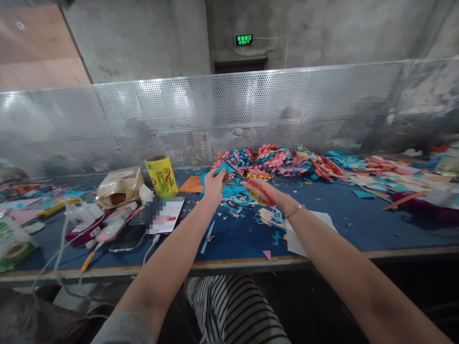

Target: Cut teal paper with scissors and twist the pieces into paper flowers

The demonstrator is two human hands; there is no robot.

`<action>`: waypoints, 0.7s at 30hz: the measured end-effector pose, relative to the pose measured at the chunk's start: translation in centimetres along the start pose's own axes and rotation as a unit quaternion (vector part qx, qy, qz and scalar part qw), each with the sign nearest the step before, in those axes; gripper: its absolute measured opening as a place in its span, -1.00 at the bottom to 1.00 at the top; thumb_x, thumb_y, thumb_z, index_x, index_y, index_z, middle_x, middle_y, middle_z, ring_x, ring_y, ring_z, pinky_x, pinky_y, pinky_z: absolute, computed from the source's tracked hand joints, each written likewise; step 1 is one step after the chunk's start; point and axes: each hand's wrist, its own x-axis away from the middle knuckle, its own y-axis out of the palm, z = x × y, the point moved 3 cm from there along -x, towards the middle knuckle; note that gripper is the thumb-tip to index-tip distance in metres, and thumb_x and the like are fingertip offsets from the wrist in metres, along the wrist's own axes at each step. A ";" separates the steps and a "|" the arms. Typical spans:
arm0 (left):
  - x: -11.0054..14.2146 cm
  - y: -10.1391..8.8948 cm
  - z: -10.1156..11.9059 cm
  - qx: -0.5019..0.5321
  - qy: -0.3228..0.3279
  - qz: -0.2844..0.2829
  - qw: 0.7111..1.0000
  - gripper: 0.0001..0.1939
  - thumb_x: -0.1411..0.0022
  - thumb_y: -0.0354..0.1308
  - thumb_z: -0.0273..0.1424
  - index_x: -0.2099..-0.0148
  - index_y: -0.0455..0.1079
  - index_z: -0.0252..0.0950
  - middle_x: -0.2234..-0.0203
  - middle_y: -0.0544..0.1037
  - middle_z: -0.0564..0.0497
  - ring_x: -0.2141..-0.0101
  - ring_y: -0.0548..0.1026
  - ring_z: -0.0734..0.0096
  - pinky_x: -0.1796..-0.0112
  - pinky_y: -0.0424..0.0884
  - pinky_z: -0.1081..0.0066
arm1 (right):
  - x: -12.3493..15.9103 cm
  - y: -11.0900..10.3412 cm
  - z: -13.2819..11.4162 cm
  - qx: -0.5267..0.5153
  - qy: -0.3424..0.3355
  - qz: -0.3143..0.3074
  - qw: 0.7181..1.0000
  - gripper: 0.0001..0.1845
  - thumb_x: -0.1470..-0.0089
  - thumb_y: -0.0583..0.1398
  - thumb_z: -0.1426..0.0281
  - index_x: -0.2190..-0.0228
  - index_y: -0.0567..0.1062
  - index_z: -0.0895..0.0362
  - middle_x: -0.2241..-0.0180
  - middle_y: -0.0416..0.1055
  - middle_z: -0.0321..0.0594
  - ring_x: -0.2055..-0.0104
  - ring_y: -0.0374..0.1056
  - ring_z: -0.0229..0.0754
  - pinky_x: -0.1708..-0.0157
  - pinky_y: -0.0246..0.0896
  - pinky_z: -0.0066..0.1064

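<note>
While the left hand (214, 185) pinches angular blue paper (224, 168) between its fingers at centre frame, the right hand (277, 195) grips red-handled scissors (261, 187) below ruffled pink-and-blue paper flowers (274, 160).

The blue paper (224, 168) you hold looks smooth and matt. Your scissors (266, 192) pair dark metal blades with glossy red handles, apparently plastic. The table (344, 231) before you has a matt, dark-blue top; the pale strip (251, 263) along its front edge resembles bare wood. Toward the back edge you have matt paper flowers (268, 160), before a perforated panel (229, 105) of shiny, silvery metal. Left of them, your yellow carton (162, 179) looks like smooth card. Near the front edge, your phone (127, 239) has a glossy dark face, and the white sheet (293, 239) looks like matt paper. Your bracelet (296, 210) gleams like metal.
</note>
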 end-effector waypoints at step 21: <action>0.2 0.1 -0.4 -0.013 -0.006 -0.030 0.999 -0.78 0.17 0.32 -0.41 0.48 0.33 -0.34 0.69 0.42 0.12 0.50 0.50 0.46 0.32 0.43 0.41 | -0.5 0.3 1.2 -0.094 0.046 -0.016 0.994 -0.55 0.10 0.13 -0.01 0.52 0.12 0.07 0.73 -0.04 -0.51 0.74 -0.07 -0.43 0.77 -0.18 -0.52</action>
